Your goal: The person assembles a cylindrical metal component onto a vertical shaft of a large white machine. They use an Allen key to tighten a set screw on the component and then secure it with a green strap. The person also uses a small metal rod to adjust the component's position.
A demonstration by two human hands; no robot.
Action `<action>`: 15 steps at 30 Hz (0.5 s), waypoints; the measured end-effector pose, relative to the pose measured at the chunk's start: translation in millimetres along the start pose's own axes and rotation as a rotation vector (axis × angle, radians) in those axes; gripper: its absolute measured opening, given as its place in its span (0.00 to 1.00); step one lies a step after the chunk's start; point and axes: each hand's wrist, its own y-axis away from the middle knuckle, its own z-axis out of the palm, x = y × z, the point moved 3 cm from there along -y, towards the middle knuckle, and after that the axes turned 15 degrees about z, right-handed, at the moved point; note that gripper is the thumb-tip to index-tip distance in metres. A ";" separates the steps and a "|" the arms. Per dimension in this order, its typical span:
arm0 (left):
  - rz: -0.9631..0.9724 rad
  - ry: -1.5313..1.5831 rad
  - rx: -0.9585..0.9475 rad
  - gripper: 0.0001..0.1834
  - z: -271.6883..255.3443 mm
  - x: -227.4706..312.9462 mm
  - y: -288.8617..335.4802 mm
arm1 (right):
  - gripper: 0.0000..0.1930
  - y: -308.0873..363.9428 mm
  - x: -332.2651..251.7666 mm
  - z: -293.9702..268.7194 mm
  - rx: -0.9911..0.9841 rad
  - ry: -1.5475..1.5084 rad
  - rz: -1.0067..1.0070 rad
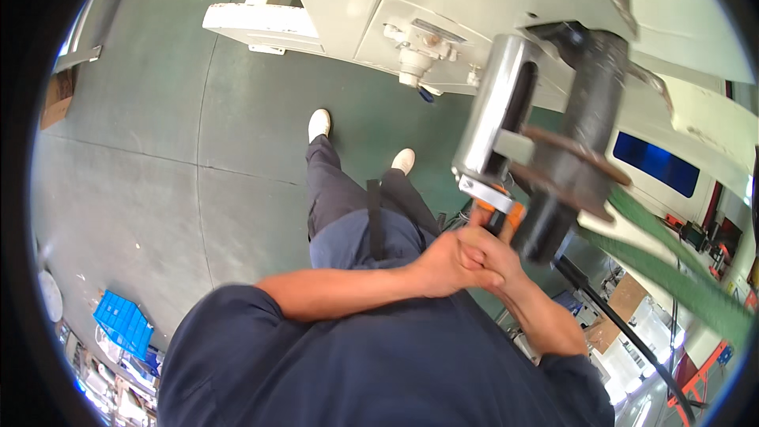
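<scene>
Fingers (473, 256): pressed and folded together in a clasp where the left hand (439, 265) is joined to the right hand (506, 259); whether anything is gripped inside the right one cannot be told.
White machine body (340, 0): spread across the top of the view, beyond both hands.
Green strap (680, 269): stretched at the right, well apart from the clasp.
Black cylindrical shaft (597, 91): held to the right of the silver cylinder, roughly parallel to it; its near end is brought just beside the right hand, contact not being clear.
Slotted silver cylinder (494, 103): placed straight ahead of the fingers; its long axis is pointed away from the body and leaned slightly rightward, with its near end turned toward the clasp.
Brown flange (569, 154): apparently set around the shaft, blurred.
Silver bracket (484, 192): seen at the cylinder's near end.
Orange-and-black handle (514, 221): set between bracket and clasp, partly hidden, and approached closest by the right hand.
</scene>
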 end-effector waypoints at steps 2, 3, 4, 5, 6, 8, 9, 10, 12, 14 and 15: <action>-0.053 0.215 0.051 0.11 -7.1 -32.1 -9.1 | 0.14 -30.0 13.6 -15.6 0.038 0.019 -0.026; -0.234 -0.023 -0.061 0.13 -23.6 -51.3 -3.6 | 0.13 -47.9 20.2 -13.9 0.067 -0.005 0.021; -0.189 0.092 0.000 0.14 -48.4 -51.8 0.2 | 0.12 -67.9 23.1 -12.2 0.101 -0.031 0.064; -0.145 0.206 0.080 0.15 -64.5 -47.7 14.2 | 0.12 -87.3 38.0 -3.9 -0.014 -0.055 0.029; -0.174 0.196 0.159 0.18 -73.5 -37.0 24.7 | 0.13 -94.5 36.7 13.7 -0.040 -0.123 0.074; -0.155 0.147 0.300 0.25 -73.2 -3.2 33.0 | 0.13 -92.9 32.8 44.3 -0.055 -0.178 0.131; -0.123 0.117 0.359 0.28 -63.9 16.4 36.1 | 0.13 -86.0 29.3 51.9 -0.036 -0.178 0.152; 0.008 -0.151 0.392 0.19 -57.1 36.7 36.6 | 0.14 -64.7 16.2 65.4 -0.213 -0.256 0.150; -0.088 -0.132 0.316 0.28 -46.1 25.9 63.6 | 0.12 -39.2 27.2 63.0 -0.197 -0.125 0.092; -0.044 -0.019 0.257 0.30 -45.9 33.5 50.0 | 0.13 -45.7 14.1 64.9 -0.262 -0.082 0.047; -0.124 -0.190 0.235 0.25 -50.8 42.0 47.1 | 0.13 -47.3 14.2 63.1 -0.291 -0.082 0.076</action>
